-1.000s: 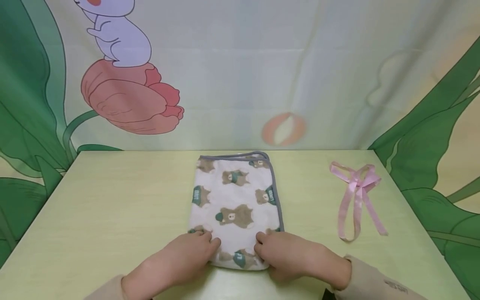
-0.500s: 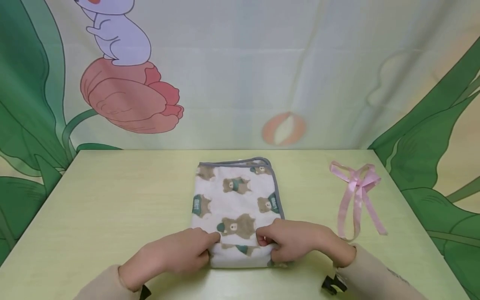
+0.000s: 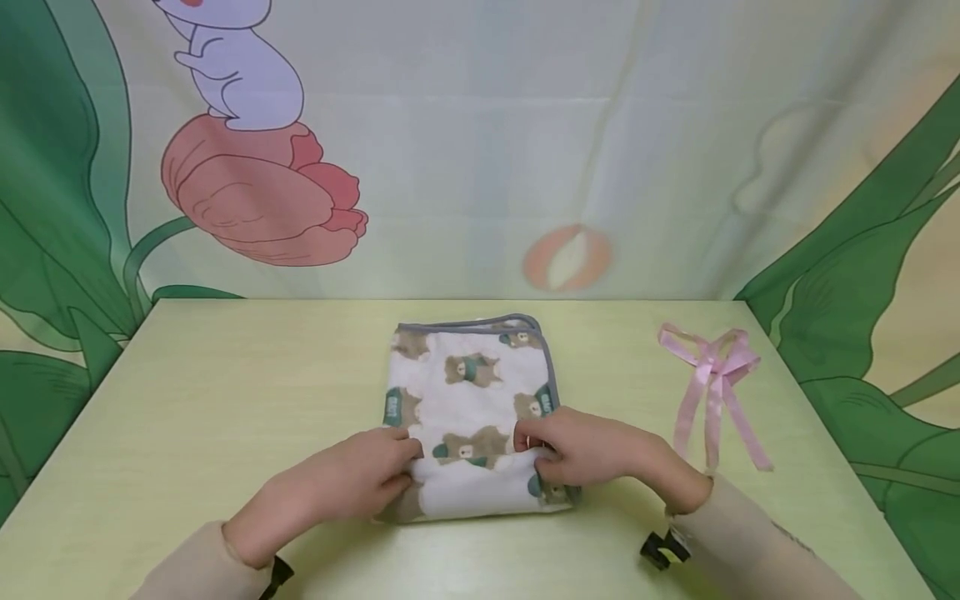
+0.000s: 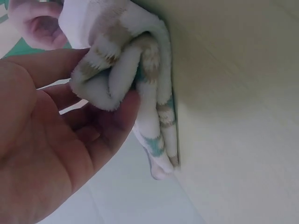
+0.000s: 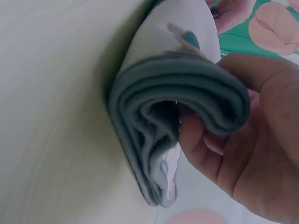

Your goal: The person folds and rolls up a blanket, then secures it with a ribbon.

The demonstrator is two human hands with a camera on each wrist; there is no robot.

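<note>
A folded white fleece blanket (image 3: 491,400) with brown bears and grey edging lies mid-table, its near end curled up and over into a roll. My left hand (image 3: 356,475) pinches the left end of that roll, thumb on the outside and fingers tucked against the fold. At the other end my right hand (image 3: 592,446) grips the roll the same way. In the left wrist view the blanket's plush layers (image 4: 105,88) bend between thumb and fingers. Grey-bound layers (image 5: 177,79) curl over the fingers in the right wrist view.
A pink ribbon tied in a bow (image 3: 716,375) lies on the pale table (image 3: 247,375) to the right. Behind the table hangs a cloth backdrop (image 3: 465,150) printed with flowers and leaves. A black clip (image 3: 663,550) sits under the right sleeve.
The blanket's near end, flat a second ago, has been turned up and rolled away from the person. Both hands have moved slightly forward with it, and the blanket has slid a little nearer.
</note>
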